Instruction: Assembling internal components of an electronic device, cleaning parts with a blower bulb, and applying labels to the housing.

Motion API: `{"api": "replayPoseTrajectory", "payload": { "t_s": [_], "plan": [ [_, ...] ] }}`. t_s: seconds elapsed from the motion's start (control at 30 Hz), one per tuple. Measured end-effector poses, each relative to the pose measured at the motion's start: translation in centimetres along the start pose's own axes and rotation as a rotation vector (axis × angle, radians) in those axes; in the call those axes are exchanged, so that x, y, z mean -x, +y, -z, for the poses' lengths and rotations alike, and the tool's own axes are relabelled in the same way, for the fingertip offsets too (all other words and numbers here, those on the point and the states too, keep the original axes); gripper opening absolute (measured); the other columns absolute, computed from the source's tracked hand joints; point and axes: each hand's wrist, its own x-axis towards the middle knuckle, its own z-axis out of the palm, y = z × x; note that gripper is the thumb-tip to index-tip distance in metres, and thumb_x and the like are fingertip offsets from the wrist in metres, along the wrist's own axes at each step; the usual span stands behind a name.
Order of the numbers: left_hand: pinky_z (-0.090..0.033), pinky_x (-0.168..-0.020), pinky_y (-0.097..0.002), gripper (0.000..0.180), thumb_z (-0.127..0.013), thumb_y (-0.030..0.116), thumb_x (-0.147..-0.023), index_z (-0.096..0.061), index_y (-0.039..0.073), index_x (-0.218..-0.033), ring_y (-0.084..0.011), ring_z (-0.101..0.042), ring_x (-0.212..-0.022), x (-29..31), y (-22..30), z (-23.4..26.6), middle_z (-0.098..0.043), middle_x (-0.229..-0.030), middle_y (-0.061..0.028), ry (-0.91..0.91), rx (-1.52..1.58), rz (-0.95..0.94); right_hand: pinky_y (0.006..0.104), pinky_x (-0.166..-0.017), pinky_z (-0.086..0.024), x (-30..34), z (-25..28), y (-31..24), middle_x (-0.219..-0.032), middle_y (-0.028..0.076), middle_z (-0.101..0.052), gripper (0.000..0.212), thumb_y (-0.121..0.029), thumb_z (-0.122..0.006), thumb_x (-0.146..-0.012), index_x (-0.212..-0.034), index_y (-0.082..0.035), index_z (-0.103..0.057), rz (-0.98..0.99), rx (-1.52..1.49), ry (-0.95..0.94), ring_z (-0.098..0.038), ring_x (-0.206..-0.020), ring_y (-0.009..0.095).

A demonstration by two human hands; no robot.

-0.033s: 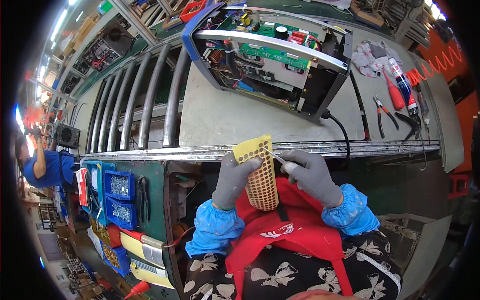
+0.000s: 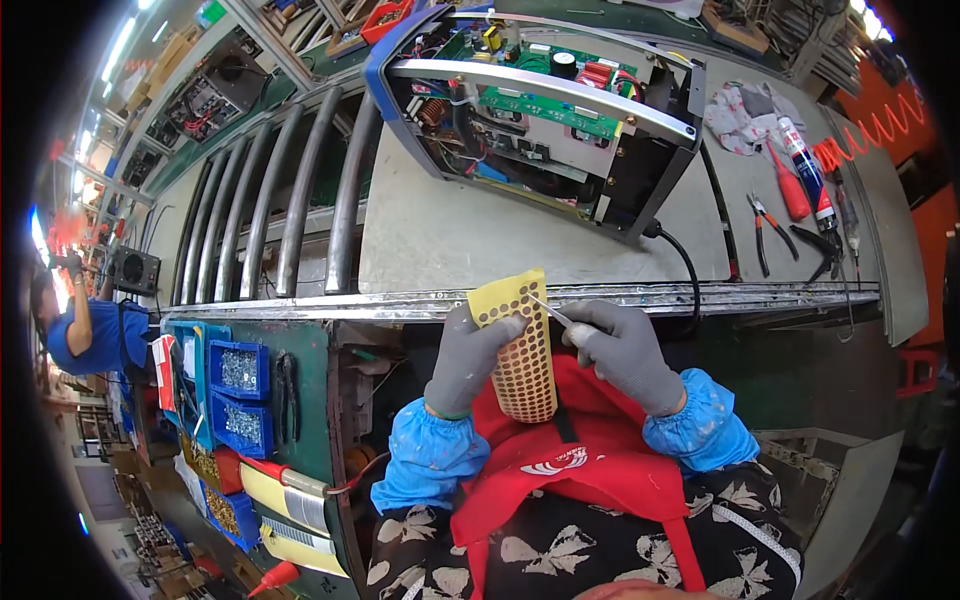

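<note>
My left hand (image 2: 468,360), in a grey glove, grips a yellow sheet of round brown stickers (image 2: 524,370) by its left edge, thumb on the front. The sheet hangs in front of my red apron, its lower end curling toward me. My gloved right hand (image 2: 618,345) pinches a thin tool with a slim metal shaft (image 2: 550,311) and a pale handle, perhaps a small screwdriver or pick. Its tip meets the sheet near the upper right edge, among the dots. Beyond both hands, an electrical unit with its side uncovered (image 2: 545,120) stands on the bench, green circuit boards showing.
Steel conveyor rollers (image 2: 306,190) lie left of the unit. Orange-handled cutters (image 2: 768,232), a red bottle (image 2: 788,186) and a blue-white tube (image 2: 806,170) rest at the right. Blue screw bins (image 2: 240,370) sit at my left. A co-worker in blue (image 2: 88,325) stands far left.
</note>
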Motion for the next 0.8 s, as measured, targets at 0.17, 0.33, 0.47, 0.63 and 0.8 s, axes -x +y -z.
{"api": "replayPoseTrajectory", "payload": {
  "t_s": [0.17, 0.33, 0.47, 0.63, 0.8],
  "plan": [
    [-0.055, -0.077, -0.0297, 0.033, -0.064, 0.005, -0.084, -0.062, -0.004, -0.116, -0.0154, -0.068, -0.085, 0.1, 0.0, -0.2, -0.071, -0.098, -0.0087, 0.000, 0.045, 0.038, 0.0239, -0.062, -0.050, -0.1, -0.2, 0.9, -0.088, 0.006, -0.069, 0.031, -0.005, -0.056, -0.091, -0.118, 0.003, -0.068, 0.065, -0.006, 0.031, -0.059, -0.067, 0.008],
    [-0.055, -0.076, -0.0300, 0.034, -0.063, 0.006, -0.083, -0.062, -0.004, -0.115, -0.0151, -0.068, -0.085, 0.1, -0.2, -0.2, -0.071, -0.098, -0.0083, 0.009, 0.047, 0.045, 0.0237, -0.061, -0.050, 0.1, -0.2, 1.1, -0.088, 0.006, -0.069, 0.029, -0.005, -0.057, -0.091, -0.116, 0.003, -0.069, 0.103, -0.035, 0.052, -0.059, -0.067, 0.008],
    [-0.055, -0.076, -0.0314, 0.031, -0.063, 0.008, -0.084, -0.064, -0.003, -0.113, -0.0171, -0.069, -0.084, -0.6, -1.0, 0.8, -0.071, -0.098, -0.0098, 0.016, -0.110, 0.025, 0.0235, -0.056, -0.046, 0.2, 0.5, 1.1, -0.084, 0.007, -0.066, 0.028, -0.008, -0.058, -0.090, -0.113, 0.005, -0.068, 0.124, -0.012, 0.107, -0.056, -0.063, 0.007],
    [-0.054, -0.076, -0.0393, 0.030, -0.060, 0.006, -0.078, -0.070, 0.009, -0.107, -0.0322, -0.068, -0.089, -2.1, -0.4, 1.7, -0.068, -0.094, -0.0161, -0.006, -0.928, -0.418, 0.0231, -0.046, -0.039, -1.1, 4.6, 1.0, -0.075, 0.004, -0.064, 0.030, -0.012, -0.058, -0.089, -0.113, 0.004, -0.068, 0.009, 0.003, 0.303, -0.052, -0.054, 0.006],
    [-0.054, -0.075, -0.0458, 0.039, -0.059, 0.005, -0.076, -0.068, 0.013, -0.112, -0.0335, -0.066, -0.086, -4.0, 2.1, -1.8, -0.069, -0.092, -0.0131, -0.140, -1.387, -0.571, 0.0235, -0.042, -0.038, -2.8, 7.4, 1.2, -0.071, 0.004, -0.064, 0.031, -0.015, -0.058, -0.089, -0.111, 0.003, -0.069, -0.066, 0.087, 0.412, -0.051, -0.050, 0.006]
  ]
}}
